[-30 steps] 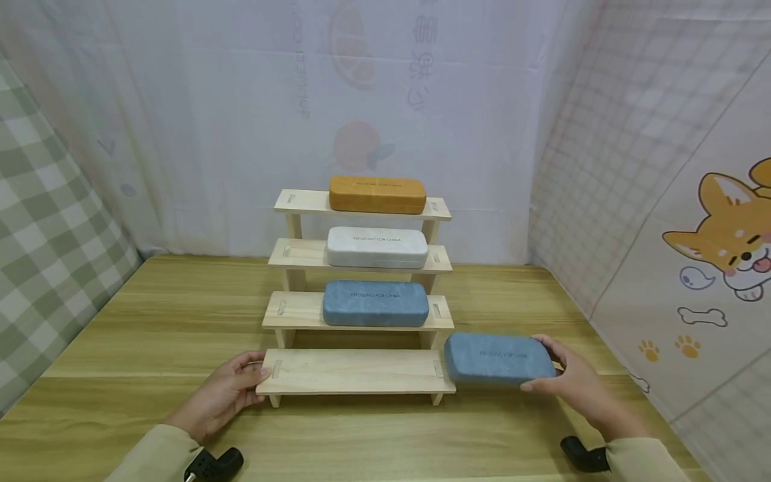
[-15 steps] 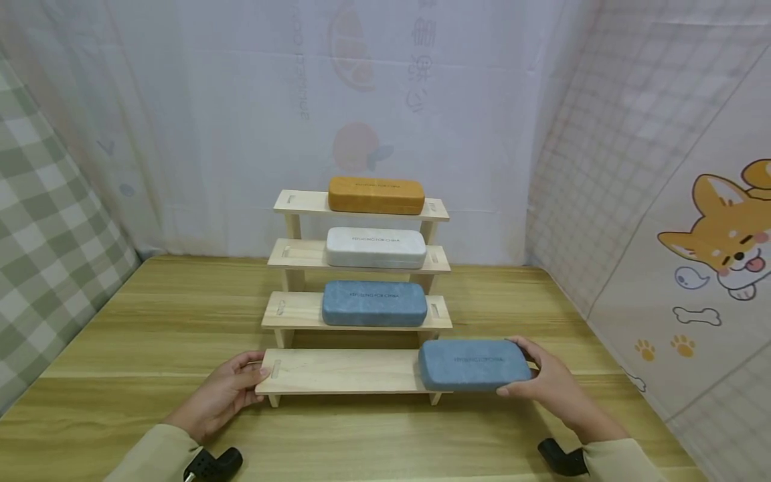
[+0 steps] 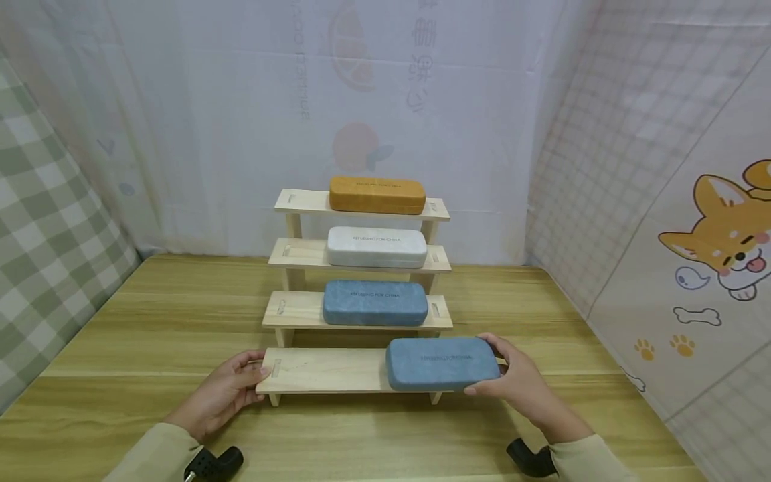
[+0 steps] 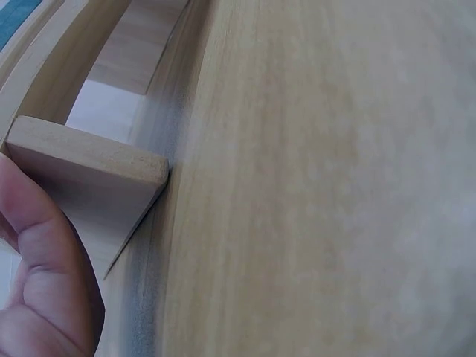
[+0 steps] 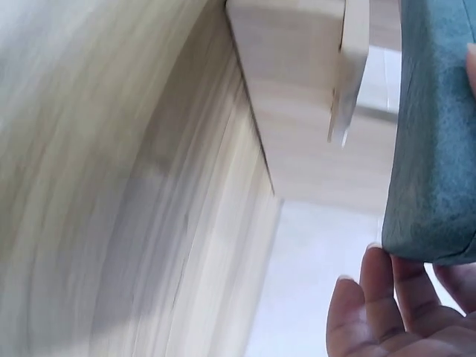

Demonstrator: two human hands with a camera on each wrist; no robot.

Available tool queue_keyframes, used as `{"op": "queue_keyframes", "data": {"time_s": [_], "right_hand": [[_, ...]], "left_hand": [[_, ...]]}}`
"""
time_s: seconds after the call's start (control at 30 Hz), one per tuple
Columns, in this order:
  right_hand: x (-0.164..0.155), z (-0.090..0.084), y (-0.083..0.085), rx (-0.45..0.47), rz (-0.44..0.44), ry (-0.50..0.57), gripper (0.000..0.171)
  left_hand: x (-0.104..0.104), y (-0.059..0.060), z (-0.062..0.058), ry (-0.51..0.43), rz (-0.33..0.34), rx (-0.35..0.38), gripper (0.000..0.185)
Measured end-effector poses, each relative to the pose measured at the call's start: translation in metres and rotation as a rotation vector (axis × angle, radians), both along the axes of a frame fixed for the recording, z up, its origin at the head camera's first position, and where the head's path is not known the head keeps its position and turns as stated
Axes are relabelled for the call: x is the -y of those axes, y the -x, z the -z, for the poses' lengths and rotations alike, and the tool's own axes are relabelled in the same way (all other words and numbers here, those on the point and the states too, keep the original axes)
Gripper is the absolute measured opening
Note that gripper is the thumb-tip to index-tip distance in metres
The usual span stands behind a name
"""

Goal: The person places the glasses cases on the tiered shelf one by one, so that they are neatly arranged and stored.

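My right hand (image 3: 515, 385) grips the right end of a blue glasses case (image 3: 442, 365), thumb at the front and fingers behind. The case is over the right half of the lowest step of a four-tier wooden display stand (image 3: 325, 371); in the right wrist view, the blue case (image 5: 439, 149) overlaps the stand's edge. At the step's left end, my left hand (image 3: 225, 391) pinches the board with the thumb on top. One tier up lies another blue glasses case (image 3: 375, 303). Above that are a white case (image 3: 377, 248) and an orange case (image 3: 377, 195).
The stand is on a wood-grain table (image 3: 181, 314). A pale curtain (image 3: 211, 134) hangs behind it. Green checked cloth (image 3: 48, 221) borders the left side, and a cloth with a cartoon dog (image 3: 735, 234) borders the right.
My right hand has carried the blue glasses case leftward, from beside the lowest step to over its right half. My left hand has stayed on the stand.
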State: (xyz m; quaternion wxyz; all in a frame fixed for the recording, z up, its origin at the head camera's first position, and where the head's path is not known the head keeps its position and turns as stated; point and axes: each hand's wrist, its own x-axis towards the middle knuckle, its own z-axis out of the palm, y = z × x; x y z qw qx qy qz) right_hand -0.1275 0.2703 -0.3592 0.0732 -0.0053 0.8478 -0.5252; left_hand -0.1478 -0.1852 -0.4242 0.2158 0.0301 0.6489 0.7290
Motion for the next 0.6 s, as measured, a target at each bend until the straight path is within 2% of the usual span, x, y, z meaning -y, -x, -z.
{"op": "queue_keyframes", "data": {"time_s": [0.17,0.6], "right_hand": [[0.013,0.001,0.0,0.01,0.012,0.013,0.093],[0.048,0.002,0.004,-0.047,0.051,-0.025,0.088]], "left_hand": [[0.0,0.0,0.0,0.003,-0.001,0.004,0.066],[0.0,0.0,0.0,0.002,-0.003,0.003,0.065]]}}
